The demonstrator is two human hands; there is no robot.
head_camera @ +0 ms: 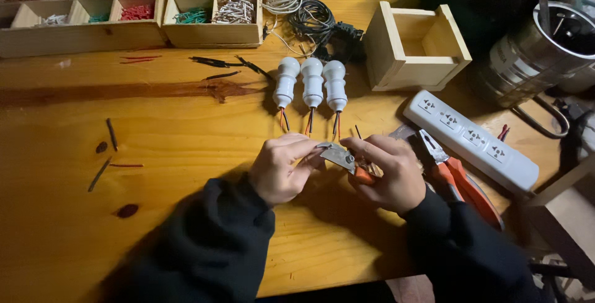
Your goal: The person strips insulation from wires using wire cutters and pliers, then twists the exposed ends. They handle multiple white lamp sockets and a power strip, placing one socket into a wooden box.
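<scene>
Warmly lit wooden workbench [74,154]

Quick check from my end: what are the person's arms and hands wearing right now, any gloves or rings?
Both arms are in dark, black-looking long sleeves of soft fabric that end at the wrists. The left hand and right hand are bare: no gloves, and no rings or watch that I can make out. No markings show on the sleeves.

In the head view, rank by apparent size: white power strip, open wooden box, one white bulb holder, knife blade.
1. Open wooden box
2. White power strip, longer but slimmer, so close
3. Bulb holder
4. Knife blade, partly hidden by the hands
</scene>
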